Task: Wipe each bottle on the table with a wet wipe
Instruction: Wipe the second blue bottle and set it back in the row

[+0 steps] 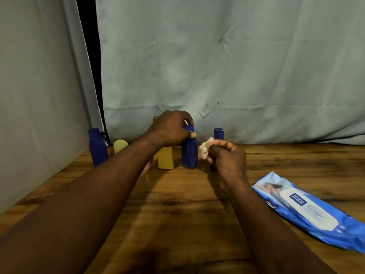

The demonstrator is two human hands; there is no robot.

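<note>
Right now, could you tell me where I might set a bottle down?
Bare table: between the forearms, and beyond the wipes pack to the curtain. Crowded: the bottle row at back left, left hand gripping the middle blue bottle, right hand holding the wipe.

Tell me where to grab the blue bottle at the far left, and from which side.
Take the far-left blue bottle round its cap, which is narrower than the body, coming from above. It stands upright. The white panel crowds its left and a pale yellow bottle stands close on its right, so the top is probably the freest way in.
</note>
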